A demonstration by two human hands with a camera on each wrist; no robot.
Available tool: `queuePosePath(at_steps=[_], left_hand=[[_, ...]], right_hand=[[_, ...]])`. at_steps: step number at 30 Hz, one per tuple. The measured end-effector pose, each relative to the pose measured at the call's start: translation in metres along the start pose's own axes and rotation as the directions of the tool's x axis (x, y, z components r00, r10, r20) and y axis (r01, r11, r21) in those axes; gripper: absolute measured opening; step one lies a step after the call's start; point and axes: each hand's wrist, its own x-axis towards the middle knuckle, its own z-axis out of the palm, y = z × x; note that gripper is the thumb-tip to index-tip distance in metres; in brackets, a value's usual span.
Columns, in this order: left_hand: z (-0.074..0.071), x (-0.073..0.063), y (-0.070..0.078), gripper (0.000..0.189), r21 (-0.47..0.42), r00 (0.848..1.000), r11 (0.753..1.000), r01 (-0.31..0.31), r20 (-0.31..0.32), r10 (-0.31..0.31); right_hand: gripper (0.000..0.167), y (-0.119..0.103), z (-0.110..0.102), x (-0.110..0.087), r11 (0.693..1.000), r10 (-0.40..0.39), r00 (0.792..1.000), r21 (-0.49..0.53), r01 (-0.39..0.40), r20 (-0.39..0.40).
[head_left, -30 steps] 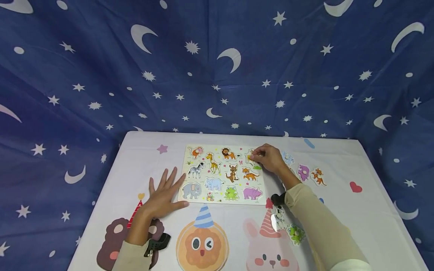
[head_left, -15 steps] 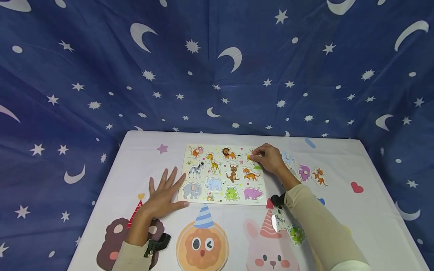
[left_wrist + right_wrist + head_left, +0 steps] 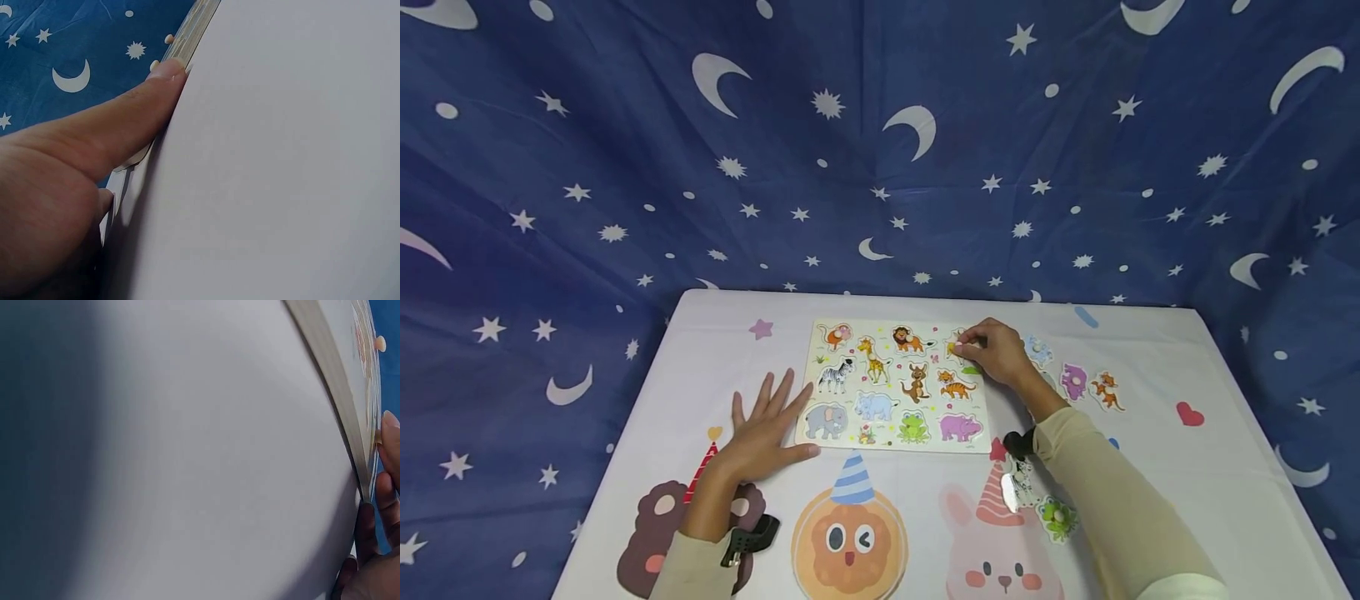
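A pale animal puzzle board (image 3: 889, 429) lies flat on the table. My left hand (image 3: 767, 437) is spread flat at its left side, fingertips at the edge; the left wrist view shows the thumb (image 3: 134, 112) against that edge. At the top right corner, my right hand (image 3: 996, 354) pinches a yellowish knobbed puzzle piece (image 3: 951, 347) over its spot; the fingers hide much of it, so its animal is unclear. In the right wrist view, the fingertips (image 3: 390, 428) meet a small knob beside the board's edge (image 3: 340, 387). The monkey (image 3: 835, 336) and lion (image 3: 910, 339) carry knobs.
Right of the board lie loose pieces: a blue elephant (image 3: 1038, 350), purple hippo (image 3: 1073, 381), orange tiger-like piece (image 3: 1106, 391), zebra (image 3: 1021, 490) and frog (image 3: 1057, 519). The right forearm partly covers a grey piece. A starry blue curtain (image 3: 820, 208) hangs behind the table.
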Motion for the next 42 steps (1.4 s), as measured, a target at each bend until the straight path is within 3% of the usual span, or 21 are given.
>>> queuePosePath(at_steps=[11, 17, 24, 31, 42], left_hand=[[0.001, 0.002, -0.001, 0.099, 0.002, 1.0, 1.0, 0.017, 0.007, -0.017], [0.001, 0.001, 0.002, 0.098, 0.002, 1.0, 1.0, 0.017, 0.006, -0.017], [0.001, 0.001, 0.001, 0.098, 0.003, 1.0, 1.0, 0.016, 0.008, -0.016], [0.0, -0.001, 0.0, 0.098, -0.001, 1.0, 1.0, 0.013, 0.008, -0.013], [0.0, 0.001, 0.001, 0.098, 0.012, 1.0, 1.0, 0.005, 0.006, -0.005]], right_hand=[[0.022, -0.006, -0.02, -0.014, 0.993, -0.068, 0.997, 0.092, 0.07, -0.019], [0.02, -0.011, -0.042, -0.036, 0.992, -0.112, 0.992, 0.066, 0.108, 0.053], [0.02, -0.002, -0.058, -0.07, 0.975, -0.221, 0.96, 0.075, 0.211, 0.17], [0.016, 0.011, -0.066, -0.097, 0.954, -0.292, 0.933, 0.129, 0.27, 0.211], [0.017, 0.026, -0.066, -0.131, 0.939, -0.335, 0.888, 0.187, 0.287, 0.316]])
